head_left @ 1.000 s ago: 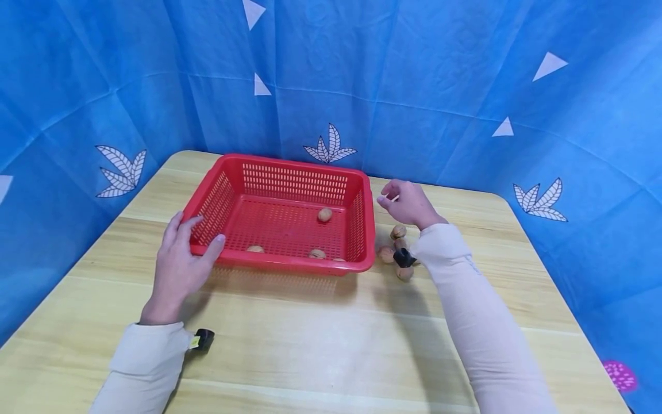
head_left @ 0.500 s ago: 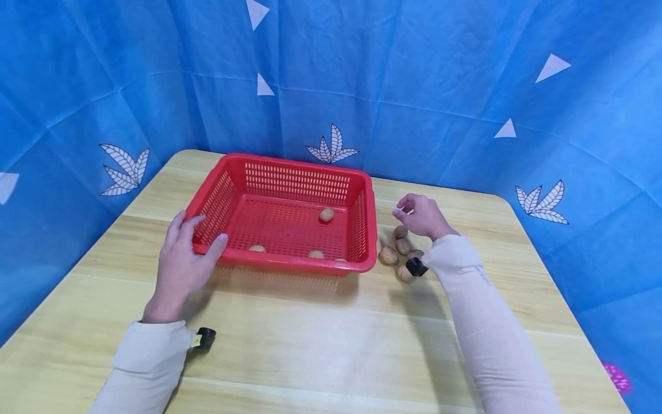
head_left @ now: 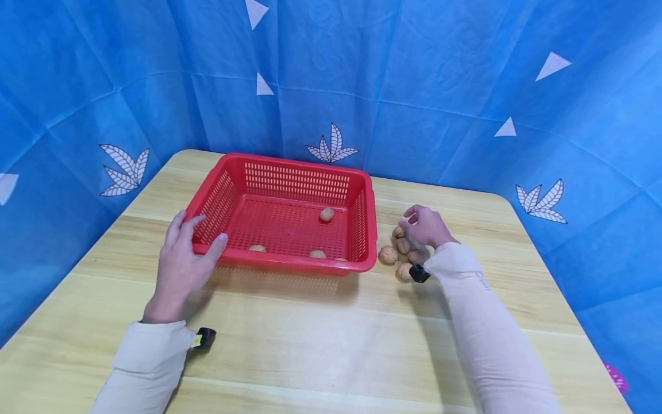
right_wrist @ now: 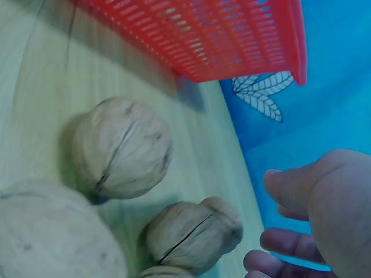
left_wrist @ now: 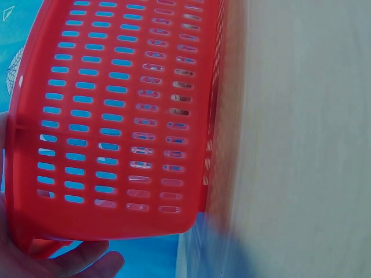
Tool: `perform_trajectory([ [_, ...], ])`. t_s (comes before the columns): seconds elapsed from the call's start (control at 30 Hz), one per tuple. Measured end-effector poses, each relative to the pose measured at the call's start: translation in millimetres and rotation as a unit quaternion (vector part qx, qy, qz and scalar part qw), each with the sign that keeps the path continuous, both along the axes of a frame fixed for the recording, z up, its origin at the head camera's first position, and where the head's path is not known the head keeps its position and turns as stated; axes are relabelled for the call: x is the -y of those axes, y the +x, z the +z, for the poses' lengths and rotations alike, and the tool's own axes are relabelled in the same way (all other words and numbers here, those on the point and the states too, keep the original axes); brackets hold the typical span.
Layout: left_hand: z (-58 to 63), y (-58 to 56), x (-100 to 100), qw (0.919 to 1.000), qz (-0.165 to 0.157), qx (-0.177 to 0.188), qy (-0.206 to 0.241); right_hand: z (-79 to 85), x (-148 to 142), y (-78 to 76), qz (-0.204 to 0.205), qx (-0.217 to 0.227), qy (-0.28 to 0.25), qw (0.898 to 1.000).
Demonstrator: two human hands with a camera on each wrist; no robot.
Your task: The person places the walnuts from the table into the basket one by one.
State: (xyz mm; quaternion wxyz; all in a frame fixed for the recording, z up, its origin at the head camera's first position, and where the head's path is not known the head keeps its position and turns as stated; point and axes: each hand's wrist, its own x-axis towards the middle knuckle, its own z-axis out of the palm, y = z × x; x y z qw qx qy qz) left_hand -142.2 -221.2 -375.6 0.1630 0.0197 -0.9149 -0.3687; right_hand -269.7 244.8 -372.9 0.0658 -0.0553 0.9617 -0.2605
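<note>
From my end I see a pale wood-grain worktop [head_left: 289,345] bearing a red basket [head_left: 284,263] toward its far edge and loose walnuts [head_left: 388,255] toward its right edge.

Inside the red basket [head_left: 284,262], three walnuts [head_left: 318,253] are partly hidden behind its front rim; the rightmost is only a sliver. To the basket's right, I can't tell whether the right hand [head_left: 425,228] touches the farthest loose walnut [head_left: 399,232]. Nearby, a black wrist camera [head_left: 419,273] covers part of the nearest loose walnut [head_left: 403,272]; lettering on the right sleeve [head_left: 496,328] is too small to read. At the basket's front left corner, the left hand [head_left: 183,265] is mostly cut off in the left wrist view, where the basket's top end is cropped too.
</note>
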Motion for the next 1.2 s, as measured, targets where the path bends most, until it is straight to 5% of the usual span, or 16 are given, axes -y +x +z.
perform_trajectory([
  [0.57,-1.3,2.3,2.2,0.9998,-0.003,0.021,0.005,-20.9,2.2,-1.4,-0.014,0.033,0.003,0.999],
  [1.2,-0.1,1.0,0.1,0.9999,-0.004,0.011,0.005,-14.0,4.4,-2.0,-0.019,0.022,-0.006,1.000],
])
